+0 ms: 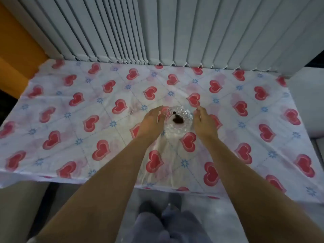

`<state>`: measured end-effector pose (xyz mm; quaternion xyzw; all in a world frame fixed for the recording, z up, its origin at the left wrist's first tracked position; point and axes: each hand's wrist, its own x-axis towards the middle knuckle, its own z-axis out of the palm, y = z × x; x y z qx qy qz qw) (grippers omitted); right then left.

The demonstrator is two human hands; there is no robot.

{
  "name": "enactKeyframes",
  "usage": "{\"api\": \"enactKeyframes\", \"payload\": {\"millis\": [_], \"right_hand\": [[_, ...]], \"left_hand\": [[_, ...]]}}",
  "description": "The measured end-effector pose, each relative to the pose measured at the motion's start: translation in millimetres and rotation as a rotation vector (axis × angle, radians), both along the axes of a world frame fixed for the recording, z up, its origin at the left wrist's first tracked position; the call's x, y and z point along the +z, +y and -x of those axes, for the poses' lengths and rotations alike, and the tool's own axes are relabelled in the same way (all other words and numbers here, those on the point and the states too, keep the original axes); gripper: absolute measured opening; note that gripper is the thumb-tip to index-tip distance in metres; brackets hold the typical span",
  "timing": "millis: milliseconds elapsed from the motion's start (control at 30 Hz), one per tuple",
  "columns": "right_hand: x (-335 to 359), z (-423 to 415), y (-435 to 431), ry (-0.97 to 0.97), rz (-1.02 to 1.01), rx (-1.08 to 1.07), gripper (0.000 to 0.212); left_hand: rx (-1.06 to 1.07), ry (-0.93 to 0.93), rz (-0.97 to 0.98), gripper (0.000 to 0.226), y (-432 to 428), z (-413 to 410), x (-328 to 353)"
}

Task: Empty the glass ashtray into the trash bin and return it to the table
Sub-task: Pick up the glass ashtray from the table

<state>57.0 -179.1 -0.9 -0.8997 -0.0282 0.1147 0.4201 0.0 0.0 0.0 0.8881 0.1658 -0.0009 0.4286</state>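
A clear cut-glass ashtray (178, 122) stands near the middle of the table (70, 106), which is covered by a white cloth printed with red hearts. Dark ash lies in its bowl. My left hand (152, 121) is at the ashtray's left side, fingers spread and touching or nearly touching its rim. Just off the right side is my right hand (204, 122), fingers apart, with a narrow gap to the glass. Neither hand has closed on it. No trash bin is in view.
Vertical grey blinds (157, 28) hang along the table's far edge. An orange wall (15, 55) is at the left. A pale sofa arm (308, 95) sits at the right. My legs and the tiled floor (217, 211) are below the near table edge.
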Motion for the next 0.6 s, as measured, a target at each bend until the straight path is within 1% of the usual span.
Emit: {"api": "enactKeyframes", "payload": {"millis": [67, 167, 233, 333, 367, 467, 600], "right_hand": [[-10.0, -4.0, 3.5, -0.011, -0.007, 0.006, 0.046], [-33.5, -8.7, 6.5, -0.089, 0.062, 0.014, 0.047], [-46.6, -12.2, 8.0, -0.14, 0.094, 0.02, 0.05], [-59.2, -13.4, 10.9, -0.174, 0.161, 0.024, 0.046], [-64.5, -12.6, 11.8, -0.186, 0.185, 0.035, 0.047], [-75.3, -11.7, 16.5, -0.213, 0.237, 0.036, 0.06], [-82.9, -12.5, 22.9, -0.275, 0.288, -0.018, 0.05]], "left_hand": [[0.029, -0.011, 0.023, 0.046, -1.7, -2.5, -8.0], [0.032, 0.03, 0.02, 0.052, -3.9, -4.2, -27.7], [0.008, 0.04, -0.038, 0.054, -4.1, -8.8, -40.6], [-0.01, 0.045, -0.119, 0.054, -6.2, -15.5, -51.2], [-0.017, 0.05, -0.145, 0.054, -8.1, -17.0, -53.7], [-0.045, 0.069, -0.237, 0.056, -12.3, -21.2, -61.8], [-0.007, 0.142, -0.324, 0.06, -17.3, -26.5, -69.6]]}}
